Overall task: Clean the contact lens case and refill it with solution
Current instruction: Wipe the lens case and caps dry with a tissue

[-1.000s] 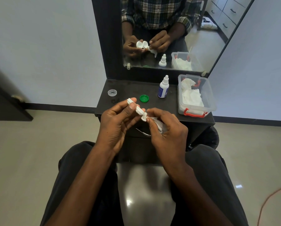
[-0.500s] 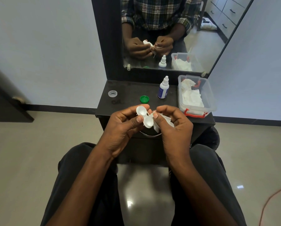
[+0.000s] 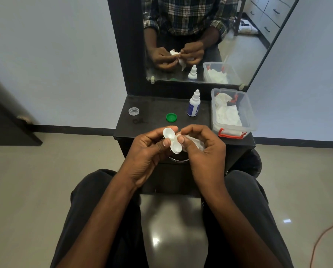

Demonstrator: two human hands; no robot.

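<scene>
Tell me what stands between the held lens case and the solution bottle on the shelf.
Nothing visible does. The left hand holds the white two-well lens case; the right hand holds a white tissue against it. The white dropper bottle with blue label stands beyond, the green round cap off to its left.

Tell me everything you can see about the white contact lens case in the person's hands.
The contact lens case is white and looks like plastic, with two round cups joined side by side. It is held in the air in front of the dark shelf, one cup farther and higher, the other nearer. Both cups look uncapped. The left hand pinches it, the thumb lying where the cups join. The right hand holds a white tissue against its right side. Whether liquid is inside cannot be told.
</scene>
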